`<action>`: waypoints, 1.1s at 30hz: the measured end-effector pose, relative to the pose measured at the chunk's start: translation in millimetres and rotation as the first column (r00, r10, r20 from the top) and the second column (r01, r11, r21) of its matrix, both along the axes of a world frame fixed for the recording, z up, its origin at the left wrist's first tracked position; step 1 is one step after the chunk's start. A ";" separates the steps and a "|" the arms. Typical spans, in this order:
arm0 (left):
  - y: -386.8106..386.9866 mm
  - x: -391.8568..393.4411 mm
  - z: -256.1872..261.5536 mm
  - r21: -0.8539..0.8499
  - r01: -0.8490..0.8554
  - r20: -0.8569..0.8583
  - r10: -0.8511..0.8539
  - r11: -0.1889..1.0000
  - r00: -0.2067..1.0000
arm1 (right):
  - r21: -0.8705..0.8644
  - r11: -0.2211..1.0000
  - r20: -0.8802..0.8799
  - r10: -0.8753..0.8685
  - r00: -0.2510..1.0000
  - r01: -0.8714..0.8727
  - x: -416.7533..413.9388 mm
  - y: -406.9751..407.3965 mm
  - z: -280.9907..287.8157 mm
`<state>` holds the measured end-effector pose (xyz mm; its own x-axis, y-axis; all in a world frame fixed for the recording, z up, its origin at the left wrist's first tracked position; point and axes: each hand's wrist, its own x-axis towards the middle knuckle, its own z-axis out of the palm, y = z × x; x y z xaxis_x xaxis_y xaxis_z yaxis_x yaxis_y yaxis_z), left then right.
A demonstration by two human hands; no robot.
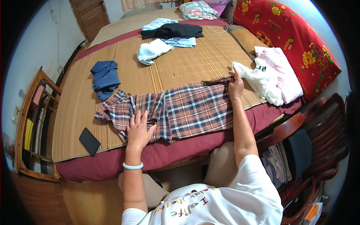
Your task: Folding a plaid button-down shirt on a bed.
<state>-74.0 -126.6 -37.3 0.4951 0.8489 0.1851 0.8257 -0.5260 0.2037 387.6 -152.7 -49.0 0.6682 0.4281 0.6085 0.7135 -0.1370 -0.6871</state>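
A plaid shirt (199, 108) in navy, orange and white lies lengthwise before me, its collar end to the left and a sleeve folded across its upper part. My left hand (139, 129) rests palm down on the upper part with fingers spread, a pale bangle on the wrist. At the far corner of the right end is my right hand (236, 85), touching the cloth beside a dark brown folded edge. Whether its fingers pinch the fabric is hidden. Just beyond the collar lies a crumpled blue garment (105, 78).
The bed has a bamboo mat (180, 67). A black phone (90, 141) lies near its front left corner. Further back are a black garment (174, 31) and a light blue one (154, 50). White clothes (264, 78) lie at right, above a wooden chair (323, 135) holding folded clothes.
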 end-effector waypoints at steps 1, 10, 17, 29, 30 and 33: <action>0.4 3.0 1.1 0.006 0.006 0.005 -0.006 1.000 1.000 | -0.057 0.997 0.054 -0.043 0.998 0.046 3.9 -2.2 -0.3; 0.3 5.0 2.6 -0.005 -0.007 -0.002 0.007 1.000 1.000 | -0.332 0.844 0.235 -0.360 0.903 0.422 -1.7 -0.3 -8.3; 0.1 15.8 3.6 -0.021 0.020 0.005 -0.020 1.000 1.000 | -0.084 0.986 -0.127 -0.155 0.980 0.145 20.4 18.7 -25.4; 0.1 8.1 7.0 -0.036 -0.001 -0.040 -0.001 0.999 0.999 | -0.426 0.905 0.341 0.145 0.929 0.015 -44.0 23.4 -21.9; -0.2 5.2 7.1 -0.038 -0.013 -0.041 0.012 0.999 0.999 | -0.464 0.881 0.288 0.244 0.926 -0.088 -63.7 21.9 -7.2; -0.2 7.2 6.6 -0.038 -0.010 -0.028 0.009 0.999 1.000 | -0.516 0.800 0.197 0.457 0.867 -0.305 -91.6 19.3 -11.4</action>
<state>-66.8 -126.8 -30.7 0.4917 0.8596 0.1387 0.8361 -0.5106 0.2006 296.0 -133.4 -60.4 0.2093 0.8842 0.4176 0.9311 -0.0498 -0.3614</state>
